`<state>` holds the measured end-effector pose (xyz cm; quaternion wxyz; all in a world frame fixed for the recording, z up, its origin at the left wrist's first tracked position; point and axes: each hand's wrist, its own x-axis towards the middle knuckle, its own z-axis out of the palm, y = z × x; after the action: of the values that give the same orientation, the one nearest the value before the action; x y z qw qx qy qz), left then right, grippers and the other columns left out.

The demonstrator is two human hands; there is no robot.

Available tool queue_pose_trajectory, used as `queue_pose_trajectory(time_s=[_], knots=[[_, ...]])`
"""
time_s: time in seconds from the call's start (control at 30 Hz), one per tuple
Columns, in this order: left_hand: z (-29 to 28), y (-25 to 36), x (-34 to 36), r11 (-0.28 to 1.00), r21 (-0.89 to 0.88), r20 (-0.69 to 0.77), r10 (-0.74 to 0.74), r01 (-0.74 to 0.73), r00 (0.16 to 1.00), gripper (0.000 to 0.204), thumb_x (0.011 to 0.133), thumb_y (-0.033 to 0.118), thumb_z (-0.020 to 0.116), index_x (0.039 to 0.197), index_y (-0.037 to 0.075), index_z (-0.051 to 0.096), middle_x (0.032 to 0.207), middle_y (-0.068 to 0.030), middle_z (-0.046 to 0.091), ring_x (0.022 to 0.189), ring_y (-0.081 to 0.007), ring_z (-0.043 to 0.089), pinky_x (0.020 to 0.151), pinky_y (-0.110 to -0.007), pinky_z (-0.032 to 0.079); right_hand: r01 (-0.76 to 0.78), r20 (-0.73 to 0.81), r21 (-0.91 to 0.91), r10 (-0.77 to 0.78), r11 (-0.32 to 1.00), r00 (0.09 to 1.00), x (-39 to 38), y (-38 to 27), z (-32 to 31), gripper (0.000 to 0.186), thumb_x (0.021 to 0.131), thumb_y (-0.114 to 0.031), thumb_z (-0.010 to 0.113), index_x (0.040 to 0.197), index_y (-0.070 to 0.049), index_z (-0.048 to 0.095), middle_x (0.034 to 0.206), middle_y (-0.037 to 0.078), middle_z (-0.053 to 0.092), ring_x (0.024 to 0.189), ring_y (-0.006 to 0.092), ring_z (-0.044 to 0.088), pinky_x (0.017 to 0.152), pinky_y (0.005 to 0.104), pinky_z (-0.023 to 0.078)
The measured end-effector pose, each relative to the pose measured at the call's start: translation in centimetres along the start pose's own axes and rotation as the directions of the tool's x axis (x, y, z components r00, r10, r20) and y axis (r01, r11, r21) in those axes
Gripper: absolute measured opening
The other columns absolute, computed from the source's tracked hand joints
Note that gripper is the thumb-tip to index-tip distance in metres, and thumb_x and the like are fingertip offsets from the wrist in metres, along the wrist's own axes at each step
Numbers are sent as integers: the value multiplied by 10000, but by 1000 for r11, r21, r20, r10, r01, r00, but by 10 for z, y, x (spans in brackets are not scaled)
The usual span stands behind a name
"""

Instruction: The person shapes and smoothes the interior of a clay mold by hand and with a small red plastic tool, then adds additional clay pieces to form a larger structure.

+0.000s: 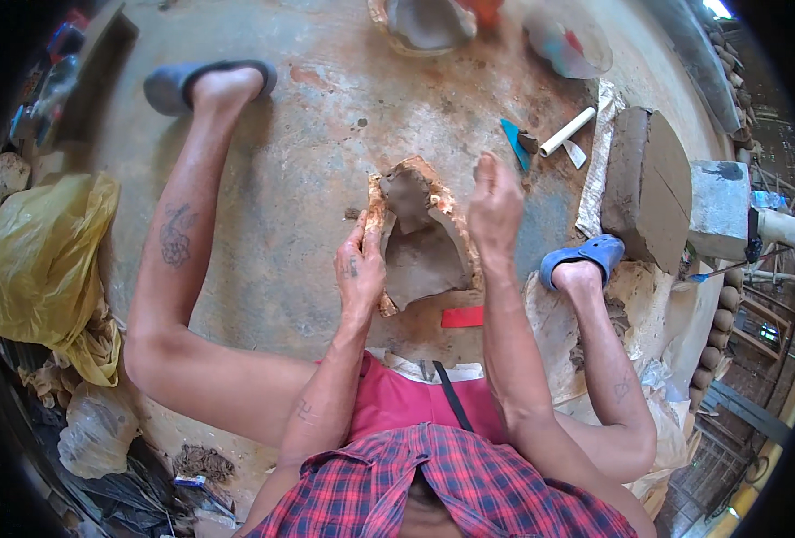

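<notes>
On the stained floor (299, 179) lies a crusty-rimmed mould (375, 211) lined with smooth grey clay (424, 260). The left hand (360, 272) grips its left edge; the right hand (494, 204) hovers beside the other, fingers curled, any grip unclear. A flat-faced clay block (653, 184) stands farther right.

Clay lining (420, 260) is looking smooth, matt.
Mould (375, 212) is showing rough edges; plastic bag (47, 260), left of mould, is looking glossy.

Soft light falls evenly, with upper-right glare and fisheye-bent, blackened edges.
</notes>
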<state>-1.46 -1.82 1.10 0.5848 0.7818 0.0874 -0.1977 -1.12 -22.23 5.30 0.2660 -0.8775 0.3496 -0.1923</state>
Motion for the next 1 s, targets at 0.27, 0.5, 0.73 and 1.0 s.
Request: queue_pose_trajectory(time_s=[0.27, 0.5, 0.73, 1.0], knots=[[-8, -12, 30, 995, 79, 100, 46, -54, 994, 443, 1068, 301, 583, 1407, 26, 660, 1287, -254, 718, 1209, -365, 705, 1008, -410, 526, 202, 514, -174, -86, 964, 853, -95, 122, -98, 242, 926, -121, 719, 1158, -51, 715, 1019, 170, 690, 927, 373, 682, 848, 455, 562], [-16, -5, 52, 998, 21, 286, 47, -55, 957, 504, 1061, 328, 595, 1448, 7, 624, 1358, -202, 713, 1269, -237, 678, 1066, -364, 502, 334, 704, -150, -136, 930, 697, -151, 147, -105, 257, 843, -70, 730, 1090, -106, 669, 1148, 150, 628, 1121, 387, 614, 965, 502, 530], [3, 45, 41, 862, 409, 211, 231, -300, 950, 1078, 845, 527, 829, 1672, 93, 289, 1397, -266, 664, 1258, -384, 674, 1057, -454, 524, -205, 444, 328, 41, 922, 895, -28, 138, -89, 249, 995, -131, 675, 1204, 5, 691, 939, 156, 760, 725, 184, 705, 670, 365, 565], [40, 62, 41, 701, 645, 171, 253, -302, 952, 1411, 626, 720, 897, 1703, 145, 190, 1193, -222, 742, 1084, -424, 723, 905, -518, 584, -157, 597, 442, -160, 883, 786, 59, 54, 10, 345, 1010, -91, 649, 1348, -59, 712, 996, 104, 783, 678, 127, 661, 625, 316, 544]])
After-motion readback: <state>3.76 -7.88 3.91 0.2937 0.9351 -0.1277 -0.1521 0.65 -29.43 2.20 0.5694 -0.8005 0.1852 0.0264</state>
